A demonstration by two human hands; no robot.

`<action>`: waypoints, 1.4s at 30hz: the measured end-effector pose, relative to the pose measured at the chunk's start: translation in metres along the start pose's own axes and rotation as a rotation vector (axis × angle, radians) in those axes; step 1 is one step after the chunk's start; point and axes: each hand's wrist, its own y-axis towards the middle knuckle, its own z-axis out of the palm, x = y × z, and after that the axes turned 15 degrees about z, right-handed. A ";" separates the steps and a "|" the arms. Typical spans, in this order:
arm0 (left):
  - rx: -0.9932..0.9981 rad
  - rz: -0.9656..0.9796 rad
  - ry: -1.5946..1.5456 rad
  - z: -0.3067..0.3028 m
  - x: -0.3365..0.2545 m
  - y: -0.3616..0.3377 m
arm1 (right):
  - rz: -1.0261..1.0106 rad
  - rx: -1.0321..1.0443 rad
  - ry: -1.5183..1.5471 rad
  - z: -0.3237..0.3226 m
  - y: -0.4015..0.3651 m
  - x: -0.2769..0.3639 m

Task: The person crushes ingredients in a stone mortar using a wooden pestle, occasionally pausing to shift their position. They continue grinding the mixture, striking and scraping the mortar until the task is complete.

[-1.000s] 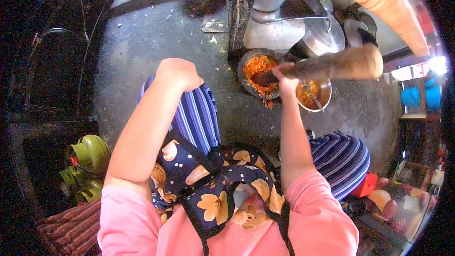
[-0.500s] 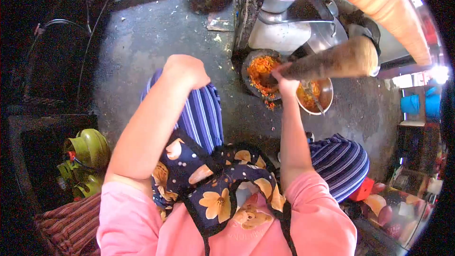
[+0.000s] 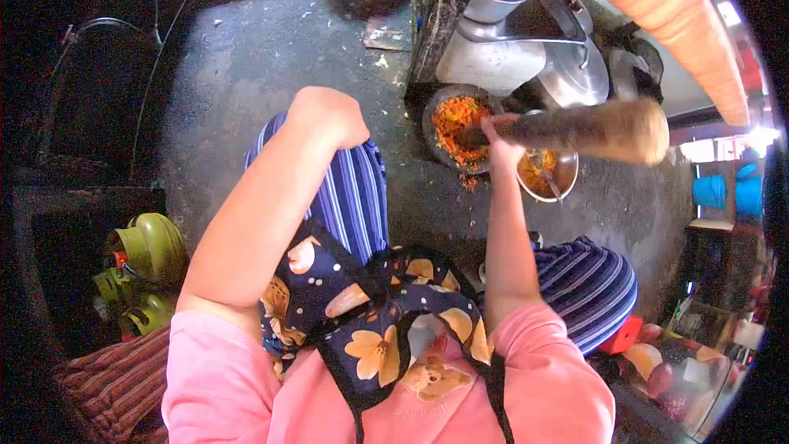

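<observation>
My right hand (image 3: 504,145) is wrapped round a long, thick wooden pestle (image 3: 600,130). Its narrow end reaches into a dark stone mortar (image 3: 433,138), and its broad pale end points right. Crushed orange-red mash (image 3: 457,113), with some green and yellow bits, fills the mortar. Right beside it is a light-rimmed bowl (image 3: 567,166) of similar orange mash with a metal spoon (image 3: 551,185) in it. Over my knee in striped cloth (image 3: 349,197), my left hand (image 3: 329,119) is curled into a fist; its fingertips are hidden and nothing shows in it.
Behind the mortar stand a dark post (image 3: 444,25), a metal pot (image 3: 493,6) and a shiny round lid (image 3: 579,74). Green gas cylinders (image 3: 156,247) stand at left. Blue containers (image 3: 709,191) are at far right. Orange scraps lie on the dark floor (image 3: 246,57) near the mortar.
The pestle has tilted, its broad end swinging slightly down and right. My right hand has shifted a little with it. My left hand stays over the knee.
</observation>
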 end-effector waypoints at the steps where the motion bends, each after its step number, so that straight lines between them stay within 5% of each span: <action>1: -0.004 -0.012 -0.007 -0.003 0.000 0.000 | 0.022 -0.054 0.006 0.002 -0.010 0.006; 3: -0.011 -0.006 -0.013 -0.003 -0.005 -0.005 | -0.004 -0.113 0.250 0.016 -0.038 0.067; 5: -0.010 0.007 -0.009 0.001 0.001 0.000 | -0.176 -0.022 -0.011 0.001 -0.026 0.106; 8: -0.023 0.005 -0.012 -0.002 0.005 0.000 | -0.265 -0.012 0.012 -0.003 -0.030 0.159; 11: -0.019 0.014 0.009 -0.001 0.003 0.002 | -0.236 -0.096 0.057 -0.001 -0.015 0.111; 13: -0.027 0.011 0.005 -0.001 -0.002 0.004 | 0.001 -0.145 -0.210 0.008 -0.010 0.043; 15: -0.042 0.000 -0.001 -0.006 -0.005 0.004 | 0.017 -0.147 0.049 -0.005 -0.001 -0.009; 17: -0.050 0.041 -0.044 -0.005 -0.009 0.000 | -0.054 -0.198 0.392 0.007 -0.023 0.045; 18: -0.041 0.057 -0.024 -0.003 -0.008 0.003 | -0.068 -0.143 0.171 -0.005 -0.020 0.068; 23: -0.051 0.064 -0.029 -0.002 -0.001 0.004 | -0.206 0.000 0.212 -0.029 -0.018 0.162; 25: -0.060 0.015 0.020 0.001 -0.001 0.006 | -0.133 -0.160 0.201 -0.014 -0.020 0.134; 28: -0.031 0.011 0.023 -0.003 -0.008 0.003 | 0.019 -0.106 0.154 -0.008 -0.001 0.002; 31: -0.048 0.042 -0.032 -0.002 -0.009 0.002 | 0.076 -0.133 0.441 -0.002 -0.026 0.033; 35: -0.068 0.066 -0.020 -0.004 -0.007 -0.003 | -0.141 -0.118 0.116 -0.033 -0.015 0.131; 37: -0.064 0.056 -0.026 -0.001 0.000 0.000 | -0.204 -0.028 0.309 -0.037 -0.014 0.164; 40: -0.051 0.037 0.003 -0.001 -0.001 0.001 | -0.132 -0.136 0.065 -0.035 -0.009 0.131; 42: -0.045 0.025 0.031 -0.003 -0.005 -0.001 | -0.026 -0.136 -0.315 -0.023 0.011 0.027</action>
